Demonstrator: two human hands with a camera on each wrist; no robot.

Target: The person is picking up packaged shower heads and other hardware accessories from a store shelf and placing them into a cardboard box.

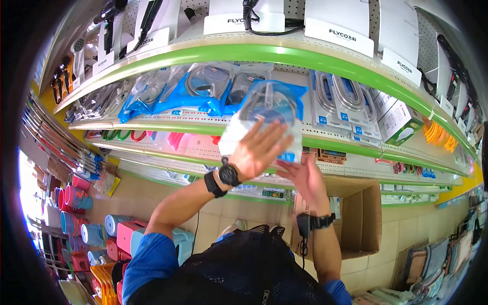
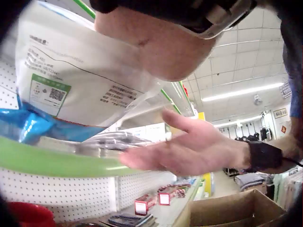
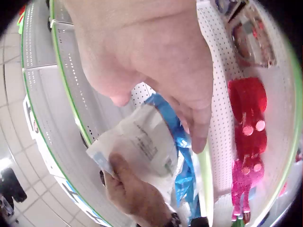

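In the head view my left hand [image 1: 256, 150] holds a clear-and-blue plastic bag [image 1: 272, 99] with a grey coiled hose inside. Its fingers lie spread over the front, and the right wrist view shows the thumb on the printed white back of the bag [image 3: 142, 137]. That printed face of the bag [image 2: 71, 80] also fills the upper left of the left wrist view. My right hand [image 1: 307, 185] is just below the bag's lower edge, fingers extended, holding nothing. In the left wrist view the right hand [image 2: 189, 146] is seen from the side, thumb apart from the fingers.
Behind the bag, a green-edged shelf [image 1: 168, 127] carries similar blue bags [image 1: 201, 91]. Hanging packs of coiled hoses [image 1: 345, 101] and a light-bulb box [image 1: 401, 122] stand to the right. An open cardboard box [image 1: 363, 218] is below; stacked buckets and stools [image 1: 94, 234] stand at the left.
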